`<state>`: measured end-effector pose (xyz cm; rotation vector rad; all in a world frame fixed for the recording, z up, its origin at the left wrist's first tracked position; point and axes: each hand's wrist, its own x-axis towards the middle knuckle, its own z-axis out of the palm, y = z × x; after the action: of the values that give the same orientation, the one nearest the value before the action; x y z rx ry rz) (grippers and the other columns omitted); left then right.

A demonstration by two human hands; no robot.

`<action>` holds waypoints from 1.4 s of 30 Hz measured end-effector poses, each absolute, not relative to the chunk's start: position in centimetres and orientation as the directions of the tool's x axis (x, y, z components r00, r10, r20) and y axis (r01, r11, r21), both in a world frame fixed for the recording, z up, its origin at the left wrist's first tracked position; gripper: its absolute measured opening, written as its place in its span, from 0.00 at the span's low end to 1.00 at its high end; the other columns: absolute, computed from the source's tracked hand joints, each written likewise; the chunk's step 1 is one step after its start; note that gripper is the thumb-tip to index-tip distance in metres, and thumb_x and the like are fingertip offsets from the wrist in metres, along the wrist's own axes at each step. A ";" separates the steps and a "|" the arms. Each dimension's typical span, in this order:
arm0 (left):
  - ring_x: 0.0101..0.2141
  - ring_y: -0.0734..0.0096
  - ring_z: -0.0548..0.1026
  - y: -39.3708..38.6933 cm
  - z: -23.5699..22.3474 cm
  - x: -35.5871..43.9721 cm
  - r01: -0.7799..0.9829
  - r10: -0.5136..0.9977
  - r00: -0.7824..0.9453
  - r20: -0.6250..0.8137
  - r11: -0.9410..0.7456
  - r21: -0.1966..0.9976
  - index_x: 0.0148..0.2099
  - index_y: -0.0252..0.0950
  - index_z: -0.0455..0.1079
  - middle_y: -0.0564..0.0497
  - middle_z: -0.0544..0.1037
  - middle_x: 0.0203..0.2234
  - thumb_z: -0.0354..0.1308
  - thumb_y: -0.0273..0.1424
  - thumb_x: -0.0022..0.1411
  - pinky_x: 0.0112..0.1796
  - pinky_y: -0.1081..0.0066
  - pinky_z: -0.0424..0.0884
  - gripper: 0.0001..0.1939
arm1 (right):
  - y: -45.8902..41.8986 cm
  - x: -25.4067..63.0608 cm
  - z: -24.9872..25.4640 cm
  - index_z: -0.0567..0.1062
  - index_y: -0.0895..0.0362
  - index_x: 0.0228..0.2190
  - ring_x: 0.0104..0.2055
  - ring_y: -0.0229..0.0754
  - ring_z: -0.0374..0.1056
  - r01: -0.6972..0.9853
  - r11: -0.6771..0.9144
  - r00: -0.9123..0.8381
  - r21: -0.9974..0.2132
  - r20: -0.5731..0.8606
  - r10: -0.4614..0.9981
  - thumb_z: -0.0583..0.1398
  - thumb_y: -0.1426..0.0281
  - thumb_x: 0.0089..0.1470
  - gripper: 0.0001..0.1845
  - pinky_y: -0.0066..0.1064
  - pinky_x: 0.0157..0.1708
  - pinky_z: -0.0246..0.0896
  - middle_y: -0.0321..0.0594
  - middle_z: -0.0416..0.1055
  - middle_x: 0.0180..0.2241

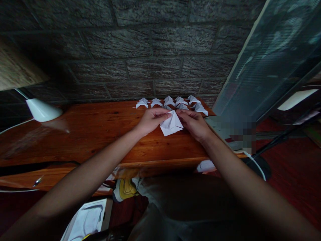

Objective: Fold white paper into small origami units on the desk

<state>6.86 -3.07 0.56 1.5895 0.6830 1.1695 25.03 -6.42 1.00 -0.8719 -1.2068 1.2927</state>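
Between my two hands is a folded white paper piece (171, 124), pointed at the top with creased flaps spreading below. My left hand (153, 119) pinches its upper left edge, the thumb lying across the paper. The fingers of my right hand (192, 123) are closed at its upper right edge, and their tips are partly hidden. Just beyond my hands, several folded white paper shapes (169, 100) stand in rows at the back of the wooden table (100, 130). Some of the nearer ones are partly covered by my hands.
A lamp with a white base (43, 109) stands on the left, its cord trailing off the table. Behind is a dark stone-block wall (173, 40). Flat papers or a book (220, 129) lie at the right edge. Below left is a white box (87, 217).
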 end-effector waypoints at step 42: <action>0.33 0.71 0.77 -3.5 0.4 7.3 -0.236 0.915 0.341 0.217 -0.140 0.962 0.36 0.35 0.81 0.50 0.83 0.33 0.78 0.34 0.39 0.40 0.66 0.72 0.20 | -6.3 26.0 1.1 0.82 0.54 0.36 0.35 0.38 0.73 -0.045 0.256 -0.137 -0.966 0.260 0.956 0.70 0.58 0.48 0.15 0.31 0.38 0.69 0.37 0.80 0.34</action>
<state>7.35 -3.45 0.40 1.3367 0.6906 1.1467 25.99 -6.34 1.09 -0.9231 -1.4040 1.1247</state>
